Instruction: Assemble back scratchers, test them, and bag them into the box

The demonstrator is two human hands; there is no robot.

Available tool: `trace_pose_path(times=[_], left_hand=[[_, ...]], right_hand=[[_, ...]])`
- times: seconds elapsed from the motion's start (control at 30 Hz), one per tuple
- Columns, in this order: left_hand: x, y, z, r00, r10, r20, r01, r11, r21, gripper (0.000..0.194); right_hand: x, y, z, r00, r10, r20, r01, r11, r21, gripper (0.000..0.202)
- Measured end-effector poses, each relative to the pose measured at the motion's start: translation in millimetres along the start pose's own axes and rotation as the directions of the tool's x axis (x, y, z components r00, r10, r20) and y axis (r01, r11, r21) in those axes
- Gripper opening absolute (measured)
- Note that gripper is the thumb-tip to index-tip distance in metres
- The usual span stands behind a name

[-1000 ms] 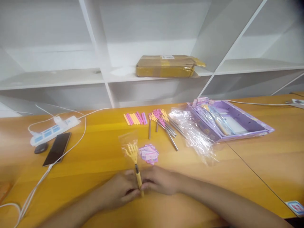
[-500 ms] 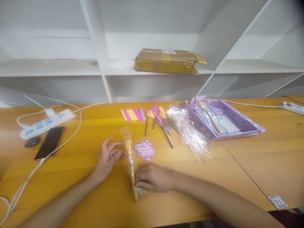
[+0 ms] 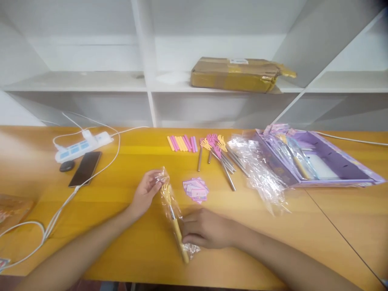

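A yellow back scratcher (image 3: 178, 230) with a claw-shaped head lies in a clear plastic bag (image 3: 175, 202) near the table's front. My left hand (image 3: 147, 192) pinches the top end of the bag, above the claw. Closed at the bag's lower right side is my right hand (image 3: 206, 228), its fingertips against the plastic by the yellow handle. Just beyond it rests a pile of small pink and purple cards (image 3: 195, 190). Farther back are pink and yellow claw heads on metal rods (image 3: 227, 173), beside a row of pink, yellow and purple tubes (image 3: 182, 143).
Clear plastic bags (image 3: 260, 169) lie beside a purple box (image 3: 321, 159) holding wrapped items. On the left are a power strip (image 3: 83, 147), a phone (image 3: 85, 169), a black mouse-like object (image 3: 67, 166) and white cables. A taped carton (image 3: 236, 75) sits on the shelf behind.
My left hand has closed on the bag's top end, where before its fingers were apart beside it. The bag now tilts more to the left at the top. The camera view has shifted left.
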State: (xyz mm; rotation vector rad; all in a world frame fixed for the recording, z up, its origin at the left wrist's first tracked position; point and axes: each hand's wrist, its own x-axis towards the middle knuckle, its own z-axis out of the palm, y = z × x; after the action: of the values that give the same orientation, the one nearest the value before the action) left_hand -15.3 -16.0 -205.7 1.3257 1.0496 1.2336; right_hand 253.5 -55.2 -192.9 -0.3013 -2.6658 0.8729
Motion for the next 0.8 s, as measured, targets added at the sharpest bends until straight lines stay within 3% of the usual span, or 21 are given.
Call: trace_pose_path(times=[0.27,0.57,0.8], left_hand=[[-0.1,1.7,-5.2,0.991,-0.111,-0.079,0.111,0.994,-0.005,0.061],[10.0,4.2,-6.2,0.990,-0.109,-0.084,0.106,0.994,-0.038,0.060],[14.0,-0.9,-13.5,0.988,-0.113,-0.103,0.114,0.993,0.010,0.047]], right_hand=[[0.0,0.0,-0.6,1.000,-0.010,-0.020,0.010,1.000,-0.021,0.034],[-1.1,2.4,0.2,1.000,-0.017,-0.008,0.016,0.999,-0.035,0.033],[-3.4,3.4,0.4,1.000,-0.022,-0.010,0.021,0.999,-0.047,0.033]])
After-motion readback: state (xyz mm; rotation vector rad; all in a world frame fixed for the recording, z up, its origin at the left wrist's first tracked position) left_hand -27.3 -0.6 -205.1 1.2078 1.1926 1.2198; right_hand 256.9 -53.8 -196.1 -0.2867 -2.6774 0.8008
